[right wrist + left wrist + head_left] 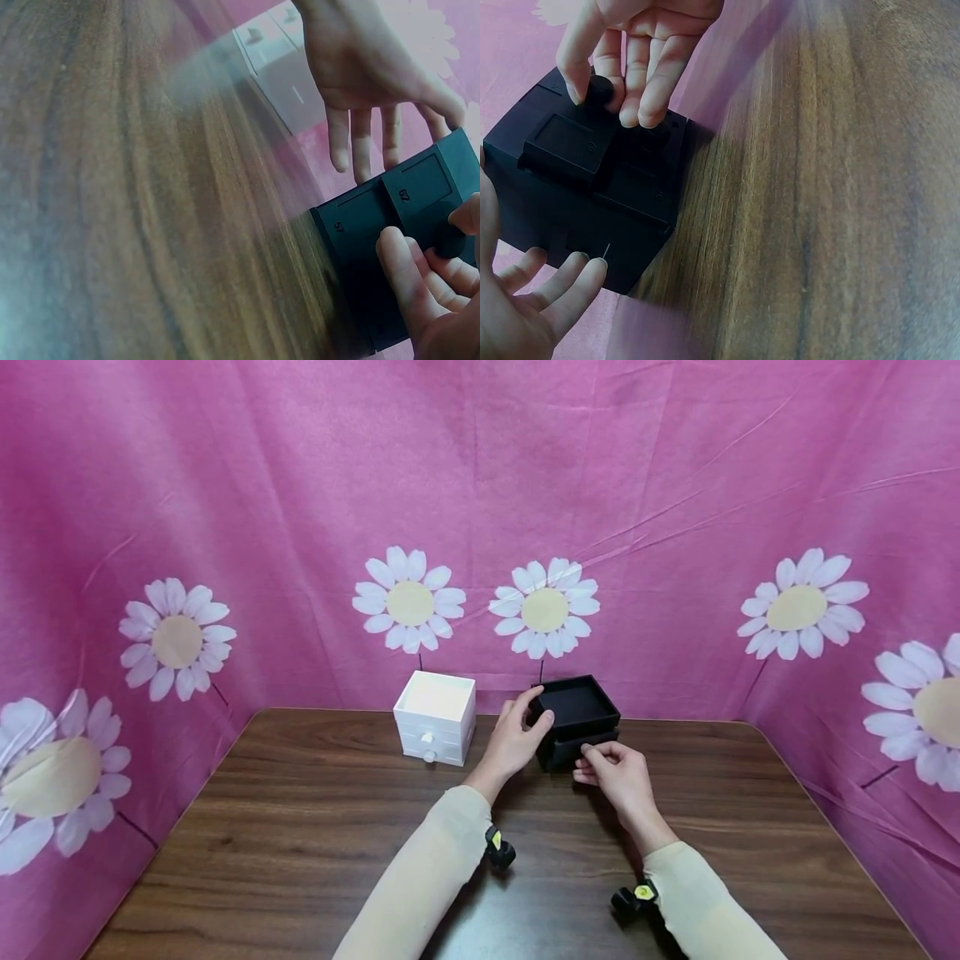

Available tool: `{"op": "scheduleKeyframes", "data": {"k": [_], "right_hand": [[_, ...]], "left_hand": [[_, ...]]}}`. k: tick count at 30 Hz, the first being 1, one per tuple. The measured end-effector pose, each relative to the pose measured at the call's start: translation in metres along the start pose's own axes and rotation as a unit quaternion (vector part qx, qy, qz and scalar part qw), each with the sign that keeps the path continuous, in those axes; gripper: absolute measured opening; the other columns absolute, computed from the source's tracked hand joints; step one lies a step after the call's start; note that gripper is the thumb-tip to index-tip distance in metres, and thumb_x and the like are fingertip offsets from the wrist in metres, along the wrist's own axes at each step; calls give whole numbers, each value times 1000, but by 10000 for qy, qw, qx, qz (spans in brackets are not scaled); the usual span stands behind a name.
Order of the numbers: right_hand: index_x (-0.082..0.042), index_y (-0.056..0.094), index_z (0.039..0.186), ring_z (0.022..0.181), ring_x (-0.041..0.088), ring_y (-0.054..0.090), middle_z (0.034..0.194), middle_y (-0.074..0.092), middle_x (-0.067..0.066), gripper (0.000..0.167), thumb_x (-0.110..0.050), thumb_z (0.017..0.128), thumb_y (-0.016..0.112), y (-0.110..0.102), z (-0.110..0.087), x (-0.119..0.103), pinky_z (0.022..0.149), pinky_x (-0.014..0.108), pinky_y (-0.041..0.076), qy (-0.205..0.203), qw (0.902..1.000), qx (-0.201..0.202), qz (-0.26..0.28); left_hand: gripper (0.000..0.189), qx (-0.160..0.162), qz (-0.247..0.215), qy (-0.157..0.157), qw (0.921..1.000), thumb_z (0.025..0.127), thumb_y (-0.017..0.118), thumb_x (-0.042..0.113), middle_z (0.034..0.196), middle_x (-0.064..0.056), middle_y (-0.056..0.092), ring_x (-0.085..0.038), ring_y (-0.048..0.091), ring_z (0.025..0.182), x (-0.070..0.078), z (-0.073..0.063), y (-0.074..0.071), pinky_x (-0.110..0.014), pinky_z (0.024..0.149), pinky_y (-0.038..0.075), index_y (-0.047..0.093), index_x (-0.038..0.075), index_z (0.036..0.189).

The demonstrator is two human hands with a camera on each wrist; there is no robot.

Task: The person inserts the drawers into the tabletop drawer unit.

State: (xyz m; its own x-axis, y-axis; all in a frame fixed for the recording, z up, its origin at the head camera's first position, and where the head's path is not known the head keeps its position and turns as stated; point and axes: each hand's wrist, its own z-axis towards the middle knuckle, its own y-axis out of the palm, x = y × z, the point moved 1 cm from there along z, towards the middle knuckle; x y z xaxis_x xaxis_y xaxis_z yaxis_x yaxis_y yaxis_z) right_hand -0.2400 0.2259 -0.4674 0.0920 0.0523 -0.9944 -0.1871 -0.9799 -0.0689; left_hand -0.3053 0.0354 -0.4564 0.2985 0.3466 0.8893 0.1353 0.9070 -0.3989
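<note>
A small black drawer box (576, 703) with an open-topped tray stands at the back of the table. Two drawers with round knobs face me; the upper drawer front (566, 146) juts out a little past the lower one. My right hand (621, 777) pinches the upper knob (598, 90) between thumb and finger, its other fingertips near the lower knob (654, 136). On the box's left side rests my left hand (516, 739), its fingers (361, 142) fairly straight along the wall and its thumb at the upper front corner.
A white drawer box (435, 718) with two knobs stands left of the black one. Both sit on a brown wooden table (300, 843). Behind and at the sides hangs a pink cloth (480, 485) with white daisies. Each wrist carries a small black camera (498, 850).
</note>
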Motion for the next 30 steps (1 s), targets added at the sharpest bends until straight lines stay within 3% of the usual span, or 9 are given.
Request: {"op": "scheduleKeyframes", "data": {"k": [10, 21, 30], "right_hand": [[17, 64, 115, 65, 9, 76, 79, 78, 7, 29, -11, 107, 64, 5, 3, -1, 70, 29, 66, -46, 9999, 108, -16], [17, 66, 119, 64, 9, 76, 79, 78, 5, 35, -16, 108, 65, 5, 6, -2, 68, 29, 65, -3, 9999, 88, -143], [20, 62, 127, 66, 9, 76, 80, 77, 4, 47, -25, 114, 55, 0, -1, 3, 69, 29, 66, 269, 9996, -15, 34]], "left_hand": [[56, 23, 26, 1, 10000, 107, 59, 45, 135, -20, 56, -40, 61, 114, -2, 1, 0, -40, 91, 49, 50, 32, 161], [56, -41, 131, -57, 9999, 108, 58, 47, 137, -17, 56, -29, 59, 108, 0, -1, 0, -35, 87, 49, 49, 35, 162], [58, -114, 326, -130, 9993, 109, 54, 52, 137, -14, 56, -23, 56, 109, -1, -2, -4, -39, 88, 48, 43, 38, 165]]}}
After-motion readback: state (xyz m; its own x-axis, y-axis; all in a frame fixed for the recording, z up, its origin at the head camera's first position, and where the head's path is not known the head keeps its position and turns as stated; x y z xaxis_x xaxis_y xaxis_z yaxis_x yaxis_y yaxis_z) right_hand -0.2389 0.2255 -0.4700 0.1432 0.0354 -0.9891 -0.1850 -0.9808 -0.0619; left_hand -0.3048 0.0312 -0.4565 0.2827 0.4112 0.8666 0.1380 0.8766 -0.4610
